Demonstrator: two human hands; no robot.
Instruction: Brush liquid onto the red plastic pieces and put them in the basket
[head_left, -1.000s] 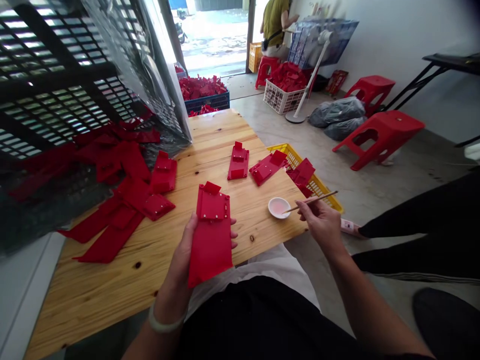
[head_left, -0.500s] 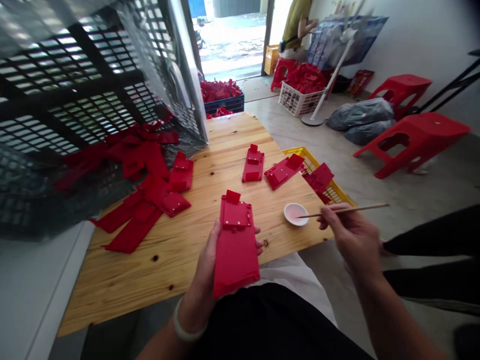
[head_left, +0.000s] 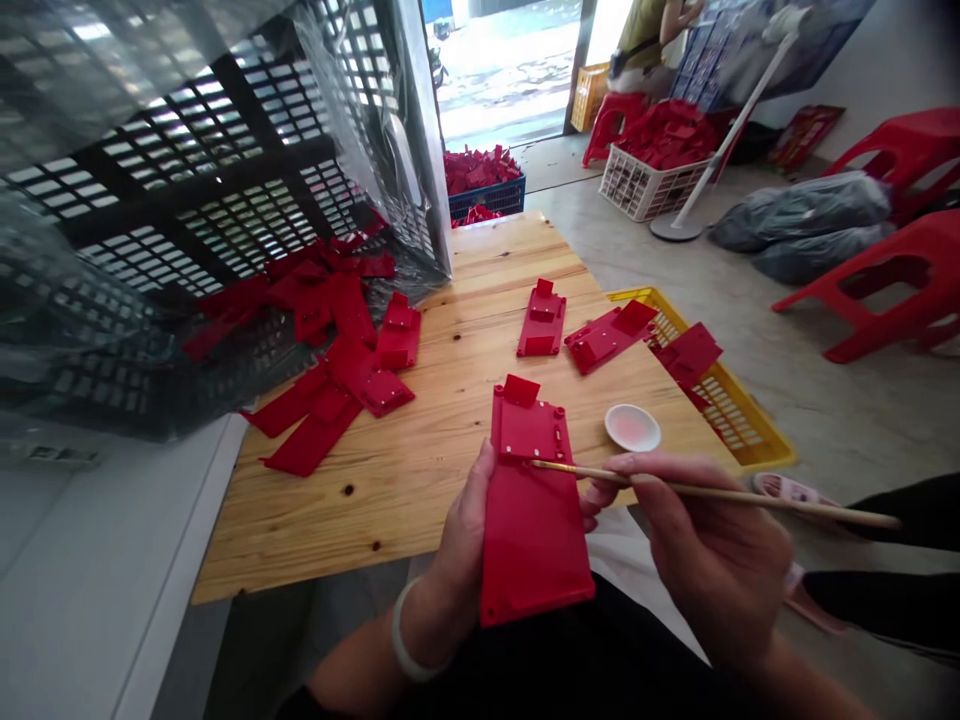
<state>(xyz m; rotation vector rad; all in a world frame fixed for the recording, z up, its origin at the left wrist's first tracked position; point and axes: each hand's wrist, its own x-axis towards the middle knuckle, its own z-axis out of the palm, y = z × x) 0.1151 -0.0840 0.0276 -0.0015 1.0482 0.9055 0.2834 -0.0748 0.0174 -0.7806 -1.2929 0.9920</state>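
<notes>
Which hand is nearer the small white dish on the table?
Right. The right hand sits just below the white dish, not touching it; the left hand is farther off, holding a red plastic panel.

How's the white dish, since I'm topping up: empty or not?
Not empty: the white dish shows a pale pink layer across its bottom, though its depth cannot be told.

The left hand (head_left: pixel 463 562) seems curled upward; the right hand (head_left: pixel 709 555) pinches.

A pale bangle (head_left: pixel 403 633) rings the bare left wrist (head_left: pixel 426 622), above black clothing (head_left: pixel 570 660) and white fabric (head_left: pixel 624 545) at the bottom centre of the frame.
</notes>
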